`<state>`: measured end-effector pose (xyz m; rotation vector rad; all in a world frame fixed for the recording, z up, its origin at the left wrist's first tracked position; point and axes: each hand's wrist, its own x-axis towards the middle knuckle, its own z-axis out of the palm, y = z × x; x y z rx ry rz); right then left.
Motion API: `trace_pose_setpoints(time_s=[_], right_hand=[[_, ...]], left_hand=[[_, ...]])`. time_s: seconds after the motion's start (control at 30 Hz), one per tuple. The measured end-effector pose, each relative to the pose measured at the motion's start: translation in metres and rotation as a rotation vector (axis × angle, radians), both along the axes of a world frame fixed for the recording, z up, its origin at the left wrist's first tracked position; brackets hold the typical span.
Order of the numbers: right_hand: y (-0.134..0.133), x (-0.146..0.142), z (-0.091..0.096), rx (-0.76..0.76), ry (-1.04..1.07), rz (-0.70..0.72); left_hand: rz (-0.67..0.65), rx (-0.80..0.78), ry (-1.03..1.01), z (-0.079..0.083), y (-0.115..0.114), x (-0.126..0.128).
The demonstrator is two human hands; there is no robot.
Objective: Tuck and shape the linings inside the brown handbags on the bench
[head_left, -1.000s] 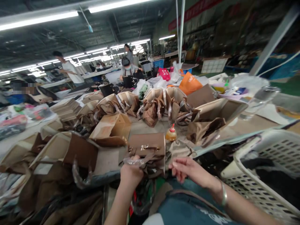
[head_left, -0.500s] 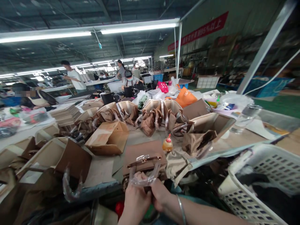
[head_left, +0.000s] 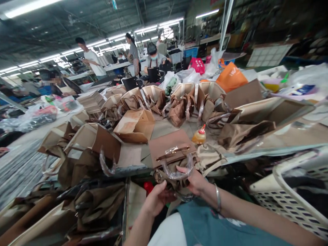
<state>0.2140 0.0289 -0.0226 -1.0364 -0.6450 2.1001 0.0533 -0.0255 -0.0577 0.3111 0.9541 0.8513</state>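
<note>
Bench: your work table [head_left: 133,158] is crowded with tan bags and a cardboard box [head_left: 134,125], in a factory hall lit by strip lights; a white lattice basket [head_left: 289,201] stands to your right. The flat brown handbag [head_left: 170,146], matte with a gold clasp, lies at the near table edge beside an amber glue bottle [head_left: 199,136]. Your right hand [head_left: 196,181] pinches its curved handle [head_left: 176,174], sheathed in crinkled clear film; your left hand [head_left: 156,200] curls under the bag, grasp unclear.

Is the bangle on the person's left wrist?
No, the silver bangle sits on the right wrist, behind the right hand that holds the plastic-wrapped handle; the wrist of the left hand is bare.
</note>
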Motion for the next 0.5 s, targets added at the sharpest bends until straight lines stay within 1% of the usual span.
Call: trace_pose_setpoints(time_s=[0.03, 0.07, 0.1, 0.13, 0.2, 0.23, 0.27, 0.3, 0.37, 0.47, 0.5], right_hand=[[-0.001, 0.001, 0.001, 0.007, 0.004, -0.004], [-0.002, 0.002, 0.002, 0.014, 0.006, -0.012], [-0.002, 0.003, 0.002, 0.025, 0.005, -0.024], [-0.002, 0.004, 0.001, 0.042, 0.001, -0.044], [-0.003, 0.004, -0.002, 0.088, -0.011, -0.107], [-0.003, 0.003, -0.005, 0.11, -0.019, -0.137], [-0.003, 0.003, -0.009, 0.129, -0.034, -0.165], [-0.003, 0.002, -0.013, 0.151, -0.053, -0.187], [-0.003, 0.0, -0.021, 0.202, -0.078, -0.211], [-0.004, -0.002, -0.032, 0.258, -0.119, -0.179], [-0.004, -0.002, -0.034, 0.264, -0.142, -0.154]], left_hand=[[0.031, -0.012, -0.012, -0.002, 0.005, 0.005], [0.029, -0.025, 0.003, -0.001, 0.009, 0.009], [-0.02, -0.03, 0.05, 0.0, 0.011, 0.012], [-0.112, -0.02, 0.126, 0.004, 0.013, 0.012], [-0.35, 0.044, 0.31, 0.012, 0.014, 0.008], [-0.431, 0.08, 0.377, 0.016, 0.013, 0.005], [-0.464, 0.104, 0.407, 0.019, 0.013, 0.001], [-0.451, 0.116, 0.401, 0.02, 0.012, -0.001], [-0.354, 0.099, 0.344, 0.018, 0.01, 0.0], [-0.207, 0.081, 0.297, 0.001, 0.006, 0.011], [-0.172, 0.065, 0.238, -0.007, 0.004, 0.016]])
